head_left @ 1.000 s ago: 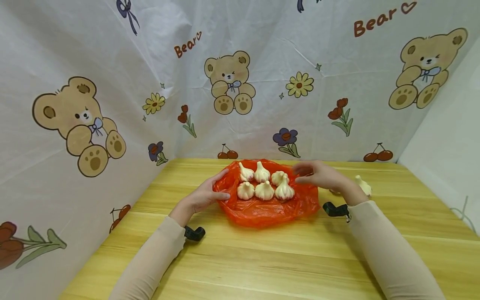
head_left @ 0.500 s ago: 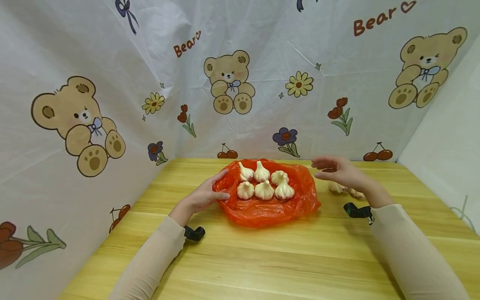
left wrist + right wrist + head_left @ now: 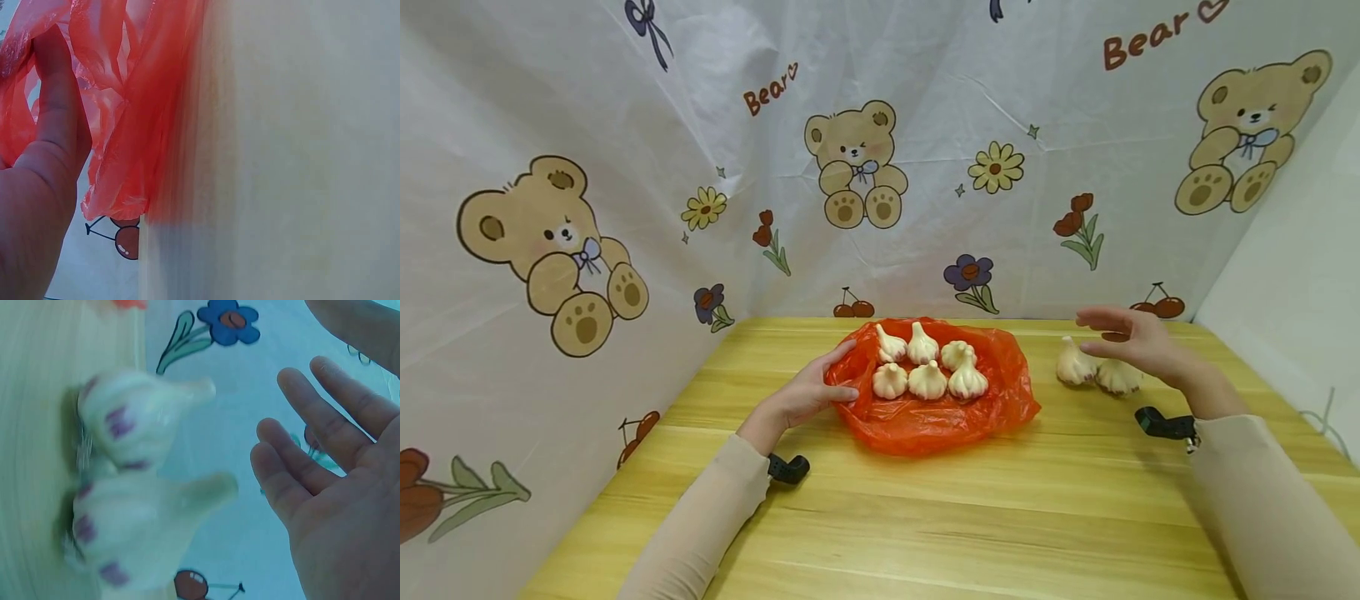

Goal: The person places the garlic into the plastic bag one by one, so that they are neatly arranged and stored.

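Observation:
A crinkled red plastic bag (image 3: 917, 429) lies spread on the table with its mouth open. Several pale garlic bulbs (image 3: 927, 381) with purplish bases sit inside it in two rough rows. My left hand (image 3: 805, 392) holds the bag's left edge, its thumb (image 3: 56, 94) against the plastic in the left wrist view; part of the fingers is hidden by the bag. To the right of the bag, two more garlic bulbs (image 3: 1075, 364) stand side by side on the table. Above them hovers my right hand (image 3: 1150, 346), fingers spread, holding nothing; the right wrist view shows its palm apart from both bulbs (image 3: 147, 525).
The light wooden table (image 3: 925, 533) extends toward me in front of the bag. A white curtain (image 3: 925, 233) printed with bears and flowers hangs behind and along the left. Black wrist cameras (image 3: 790, 469) sit on both wrists. A thin cable (image 3: 1326, 425) shows at the right edge.
My right hand has moved right, away from the bag's right side to over the two loose bulbs. The left hand and the bulbs in the bag have stayed in place.

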A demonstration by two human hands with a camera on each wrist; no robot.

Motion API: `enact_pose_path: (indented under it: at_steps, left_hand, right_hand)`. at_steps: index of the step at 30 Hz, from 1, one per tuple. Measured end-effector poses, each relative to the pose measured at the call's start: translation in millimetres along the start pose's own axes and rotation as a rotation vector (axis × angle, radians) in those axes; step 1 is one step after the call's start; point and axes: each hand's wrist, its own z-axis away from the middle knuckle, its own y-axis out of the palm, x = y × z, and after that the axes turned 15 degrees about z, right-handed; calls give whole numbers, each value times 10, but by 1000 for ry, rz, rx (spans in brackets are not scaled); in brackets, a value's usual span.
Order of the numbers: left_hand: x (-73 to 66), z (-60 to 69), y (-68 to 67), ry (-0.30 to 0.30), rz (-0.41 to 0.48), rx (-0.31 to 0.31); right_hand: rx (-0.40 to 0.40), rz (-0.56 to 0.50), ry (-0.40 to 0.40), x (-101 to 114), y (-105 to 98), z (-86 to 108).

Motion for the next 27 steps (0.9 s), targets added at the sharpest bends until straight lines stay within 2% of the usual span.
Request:
enact_pose_path:
  at_steps: [6,12,16,27]
  left_hand:
    - [-12,-11,3,0,-12,-27]
    - [-5,-10,10,-8,-14,-23]
    - [8,-6,12,-6,-10,-18]
    - [16,-20,8,-9,-35,-40]
  right_hand:
    - [23,-13,28,-194,-88,104]
    - [45,-104,42,-458,-60,192]
    - [56,-111,63,-602,-26,226]
    - [113,-103,114,-792,95,243]
